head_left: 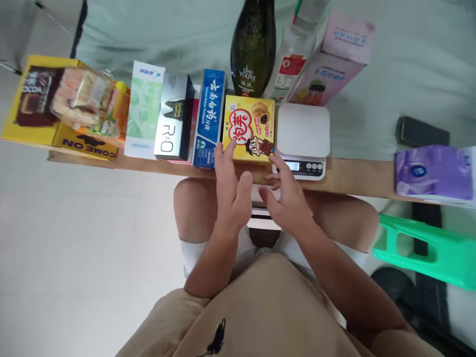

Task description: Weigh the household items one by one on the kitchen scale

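Observation:
My left hand [231,191] is open, thumb apart, its fingertips at the lower left corner of a yellow puff snack box [247,126]. Whether they press on the box I cannot tell. Near the box's lower right corner is my right hand [286,201], also open with fingers spread, in front of a white kitchen scale [304,131]. The scale's pan is bare and its small display is lit, though the digits are too small to read. A blue toothpaste box [210,116] stands along the snack box's left side.
Leftward are a black-and-silver box [173,116], a green-white box [145,109], bagged snacks [87,96] and a yellow carton [37,99]. Behind stand a dark bottle [254,44], a clear bottle [292,59] and a pink box [327,64]. Rightward lie a phone [423,133], a purple pack [433,171] and a green stool [449,253].

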### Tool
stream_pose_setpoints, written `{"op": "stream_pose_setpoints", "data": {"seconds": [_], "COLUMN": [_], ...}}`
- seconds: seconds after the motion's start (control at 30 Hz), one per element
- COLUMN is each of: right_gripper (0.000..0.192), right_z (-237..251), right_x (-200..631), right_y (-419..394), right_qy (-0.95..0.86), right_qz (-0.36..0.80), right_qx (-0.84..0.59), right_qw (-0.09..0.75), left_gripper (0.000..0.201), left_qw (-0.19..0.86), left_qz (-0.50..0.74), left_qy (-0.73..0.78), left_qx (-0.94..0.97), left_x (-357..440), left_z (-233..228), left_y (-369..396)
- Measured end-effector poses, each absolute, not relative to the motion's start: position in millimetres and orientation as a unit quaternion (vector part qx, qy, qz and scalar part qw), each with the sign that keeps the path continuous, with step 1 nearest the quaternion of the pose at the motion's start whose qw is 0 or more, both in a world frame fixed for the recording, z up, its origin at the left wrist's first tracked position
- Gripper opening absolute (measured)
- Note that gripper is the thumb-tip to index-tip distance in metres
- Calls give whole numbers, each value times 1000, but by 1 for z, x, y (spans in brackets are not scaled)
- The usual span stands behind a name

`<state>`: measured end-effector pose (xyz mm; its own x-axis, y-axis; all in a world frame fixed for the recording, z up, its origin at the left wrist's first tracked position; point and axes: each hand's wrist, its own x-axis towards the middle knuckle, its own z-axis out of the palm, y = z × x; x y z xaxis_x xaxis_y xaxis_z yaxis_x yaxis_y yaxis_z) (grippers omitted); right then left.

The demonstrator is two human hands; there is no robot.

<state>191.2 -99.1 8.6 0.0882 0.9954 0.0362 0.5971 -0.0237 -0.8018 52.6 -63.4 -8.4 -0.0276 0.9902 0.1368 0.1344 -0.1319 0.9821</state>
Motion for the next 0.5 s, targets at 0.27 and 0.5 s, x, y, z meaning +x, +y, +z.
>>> {"op": "stream_pose_setpoints", "data": {"seconds": [0.27,0.5], "right_gripper": [65,65], "right_z": [0,-2], "right_x": [190,188], "right_y": [-90,-97], "right_qy": [-586,-579], "right_qz": [331,337], "right_qx": [-658,-650], "right_qw": [339,359], "left_gripper": [67,63], "left_qw": [442,396], "left_qz": [533,556], "left_qy": [442,470], "left_qx": [570,560], "left_x": [49,64], "left_z": [-8,-14], "left_y": [-66,-75]}}
